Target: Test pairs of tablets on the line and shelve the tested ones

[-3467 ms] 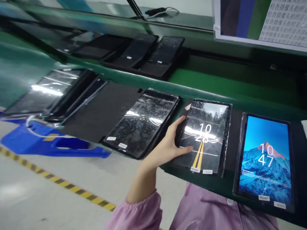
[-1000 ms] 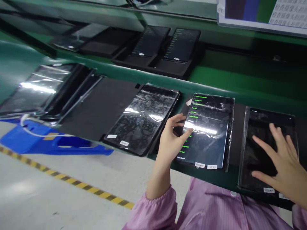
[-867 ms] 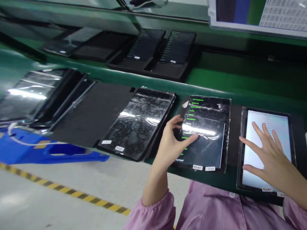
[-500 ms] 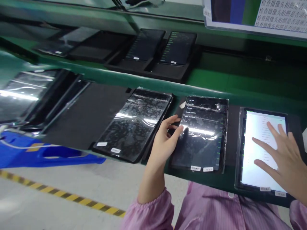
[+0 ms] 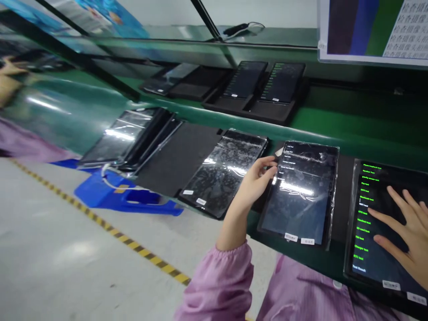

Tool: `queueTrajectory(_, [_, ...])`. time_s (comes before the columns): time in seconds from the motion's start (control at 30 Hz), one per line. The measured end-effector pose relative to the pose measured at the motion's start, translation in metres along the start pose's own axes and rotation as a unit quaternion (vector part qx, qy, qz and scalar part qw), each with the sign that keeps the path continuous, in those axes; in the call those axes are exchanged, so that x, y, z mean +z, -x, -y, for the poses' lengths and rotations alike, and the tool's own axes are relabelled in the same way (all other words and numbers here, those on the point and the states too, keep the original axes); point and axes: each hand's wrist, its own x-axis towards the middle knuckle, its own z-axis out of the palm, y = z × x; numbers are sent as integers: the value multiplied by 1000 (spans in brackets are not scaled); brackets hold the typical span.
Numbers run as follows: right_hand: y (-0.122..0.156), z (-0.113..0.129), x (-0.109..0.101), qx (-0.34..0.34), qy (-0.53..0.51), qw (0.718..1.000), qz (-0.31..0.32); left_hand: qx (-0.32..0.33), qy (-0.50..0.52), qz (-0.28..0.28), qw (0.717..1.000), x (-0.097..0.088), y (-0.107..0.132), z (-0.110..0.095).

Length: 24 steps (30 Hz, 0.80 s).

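My right hand [image 5: 406, 227] is over the rightmost tablet [image 5: 371, 240], fingers spread and the forefinger at the "WIFI test" line. That tablet's dark screen lists test names, mostly in green. Beside the left edge of the middle tablet [image 5: 297, 209] is my left hand [image 5: 256, 183], its fingers loosely bent with a gap between thumb and forefinger. The middle tablet has a film over it and a short white menu at its upper left. Further left, a third, dark tablet [image 5: 224, 174] under wrinkled film lies at a slant; two white labels mark its lower end.
Tablets with green lists [image 5: 245, 80] sit in a black tray [image 5: 267, 109] on the raised shelf. A stack of filmed tablets [image 5: 120, 136] lies left on the bench, above a blue plastic piece [image 5: 110, 191]. At far left shows another person's hand [image 5: 11, 67].
The rightmost tablet's screen has gone from a white page to a dark list of tests. The camera has turned left, shifting everything rightward. Both hands keep roughly their places by the tablets.
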Motion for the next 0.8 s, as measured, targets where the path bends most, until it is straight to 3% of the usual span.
queueTrajectory(0.2, [-5,0,-17,74,-53,995,-41,24,16,1,1000,14,-46,-9])
queueTrajectory(0.33, [-15,-5,-22,85,-55,994,-42,51,16,-21,998,27,-65,-10])
queueTrajectory(0.6, [-38,-17,-13,82,-14,996,-45,71,24,-25,997,30,-55,-7])
queueTrajectory(0.8, [-30,-33,-5,55,-28,998,-31,78,31,-16,996,29,-52,-6])
